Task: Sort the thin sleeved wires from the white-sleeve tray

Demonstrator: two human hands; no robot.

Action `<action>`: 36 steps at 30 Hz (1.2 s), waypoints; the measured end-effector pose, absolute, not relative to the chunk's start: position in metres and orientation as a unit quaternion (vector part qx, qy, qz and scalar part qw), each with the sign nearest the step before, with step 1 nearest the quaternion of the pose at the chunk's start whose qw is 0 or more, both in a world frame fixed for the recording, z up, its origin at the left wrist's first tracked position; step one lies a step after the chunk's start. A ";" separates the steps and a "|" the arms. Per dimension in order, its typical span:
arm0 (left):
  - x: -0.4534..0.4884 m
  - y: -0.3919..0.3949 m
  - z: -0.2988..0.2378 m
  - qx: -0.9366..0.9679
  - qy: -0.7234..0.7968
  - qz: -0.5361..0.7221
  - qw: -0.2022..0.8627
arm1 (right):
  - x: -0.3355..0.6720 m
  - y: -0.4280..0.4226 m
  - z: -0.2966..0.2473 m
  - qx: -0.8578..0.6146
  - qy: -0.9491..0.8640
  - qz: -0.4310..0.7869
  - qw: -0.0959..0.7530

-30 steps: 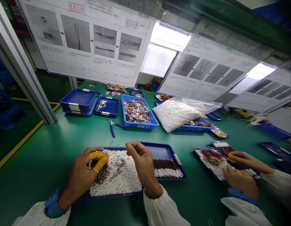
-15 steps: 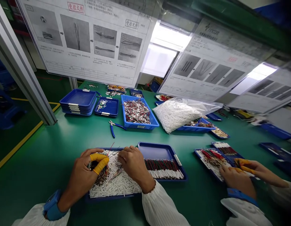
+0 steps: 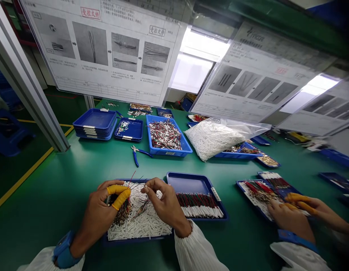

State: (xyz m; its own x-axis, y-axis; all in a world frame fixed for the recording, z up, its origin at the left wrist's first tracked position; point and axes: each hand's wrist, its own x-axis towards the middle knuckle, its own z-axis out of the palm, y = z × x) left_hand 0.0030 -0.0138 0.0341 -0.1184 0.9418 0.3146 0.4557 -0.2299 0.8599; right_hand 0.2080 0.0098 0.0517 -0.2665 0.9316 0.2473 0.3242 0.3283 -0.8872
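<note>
Right hand [image 3: 164, 203] lifted off white sleeves [image 3: 143, 224], fingers [image 3: 152, 185] pinched together, any hold too small to tell; left hand [image 3: 99, 205] closed around wire bundle [image 3: 122, 212].

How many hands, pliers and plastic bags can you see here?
Hands: 4 (the person's left hand and right hand, plus a co-worker's left hand and right hand)
Pliers: 1
Plastic bags: 1
Total: 6
</note>
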 end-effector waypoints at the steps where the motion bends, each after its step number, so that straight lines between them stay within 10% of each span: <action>1: 0.003 -0.014 0.034 0.612 0.568 0.490 0.251 | 0.205 0.008 0.052 -0.433 -0.717 0.363 0.409; 16: 0.006 -0.018 0.035 0.585 0.557 0.529 0.261 | 0.178 -0.008 0.042 -0.355 -0.765 0.243 0.478; 36: 0.009 -0.016 0.037 0.591 0.584 0.480 0.283 | 0.195 0.005 0.053 -0.379 -0.398 0.542 0.636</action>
State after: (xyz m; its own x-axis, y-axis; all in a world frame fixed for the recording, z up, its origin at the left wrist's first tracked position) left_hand 0.0085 -0.0165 0.0368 -0.1423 0.9612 0.2362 0.4182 -0.1578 0.8945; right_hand 0.1947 0.0047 0.0527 0.0957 0.9908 0.0957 -0.3877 0.1257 -0.9132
